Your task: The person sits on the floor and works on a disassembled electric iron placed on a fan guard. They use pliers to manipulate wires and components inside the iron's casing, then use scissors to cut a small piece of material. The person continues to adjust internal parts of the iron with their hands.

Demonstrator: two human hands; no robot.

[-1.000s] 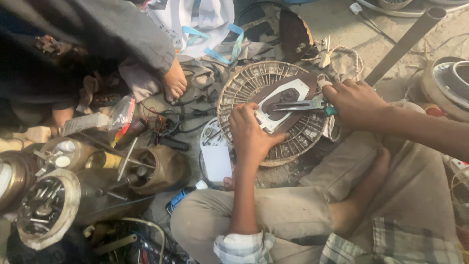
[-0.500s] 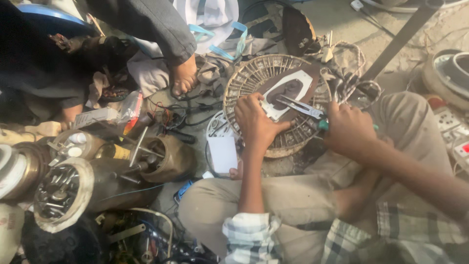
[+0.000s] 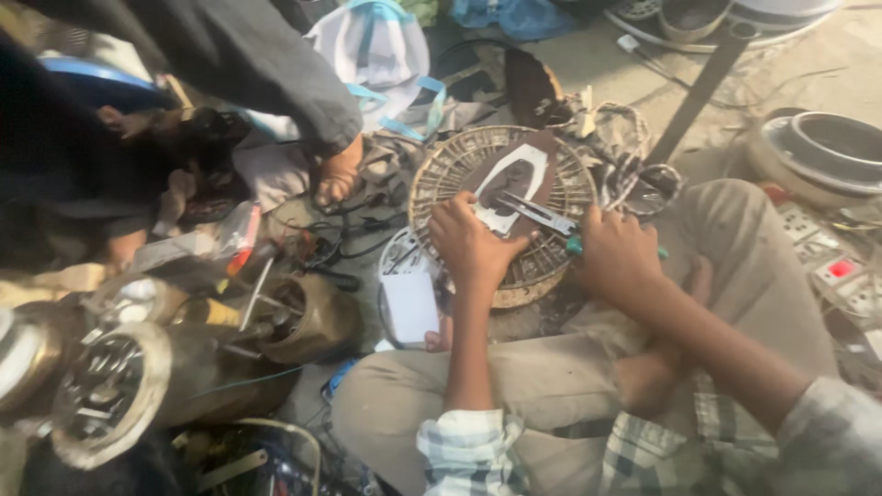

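Head view: left hand (image 3: pixel 470 246) presses wire fan guard (image 3: pixel 459 170), right hand (image 3: pixel 617 259) grips pliers (image 3: pixel 542 216) over it

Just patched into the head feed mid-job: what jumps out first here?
At centre, the left hand presses on a round wire fan guard while the right hand works green-handled pliers at its middle. At lower left lie dusty motor housings. At upper left, another person's hand rests among cables.
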